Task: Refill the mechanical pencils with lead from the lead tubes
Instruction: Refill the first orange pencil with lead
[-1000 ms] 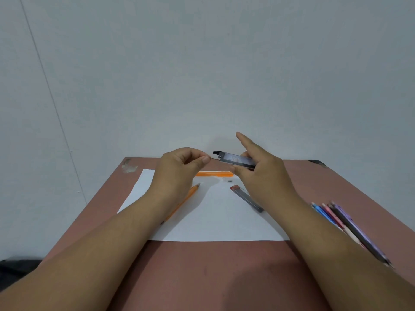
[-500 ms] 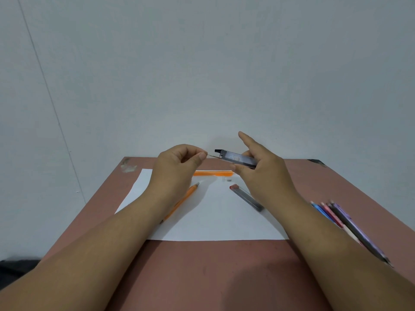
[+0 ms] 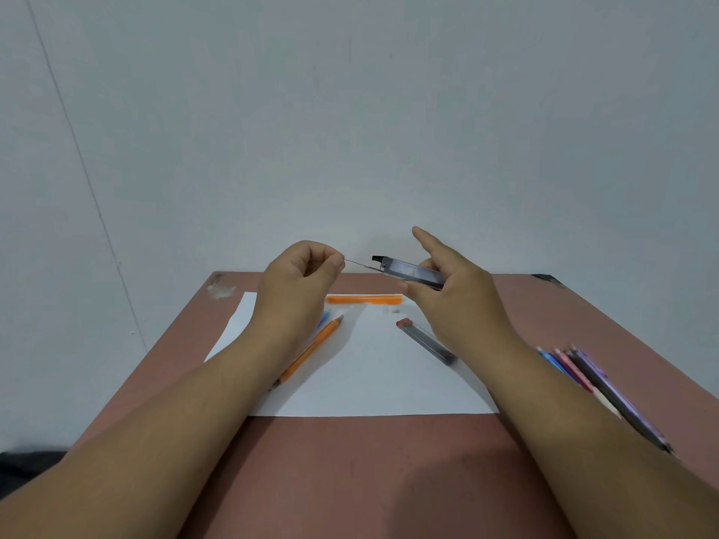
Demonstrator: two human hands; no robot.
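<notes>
While the left hand [image 3: 299,278] pinches one end of a thin lead [image 3: 362,265] between thumb and curled forefinger, the right hand [image 3: 451,289] grips the lead tube [image 3: 412,271] between thumb below and fingers behind, with its forefinger lifted straight and clear. Both are held in the air above the far edge of the white paper sheet [image 3: 369,383], which serves here as the reference.

Risk, as judged. The lead is very thin and is part-way out of the tube's open mouth. Any sideways pull by the left hand, or a twist of the tube, would likely snap it at the mouth. The tube's black cap [image 3: 378,259] stands open; tipping that end downward could spill further leads onto the sheet. Too hard a pinch could also break the lead; too light a pinch could drop it.

Orientation. The tube's long axis runs nearly level, left to right across the sheet, the open end pointing left and slightly raised. The lead continues that same line from the mouth toward the left hand.

Other items. An orange mechanical pencil [image 3: 311,350] lies on the sheet's left part, tip toward the far edge, with a blue item just beside it, mostly hidden. A second lead tube [image 3: 426,341] lies on the sheet's right part. An orange barrel [image 3: 363,300] lies along the far edge. A bundle of pencils [image 3: 591,379] lies off the sheet to its right.
</notes>
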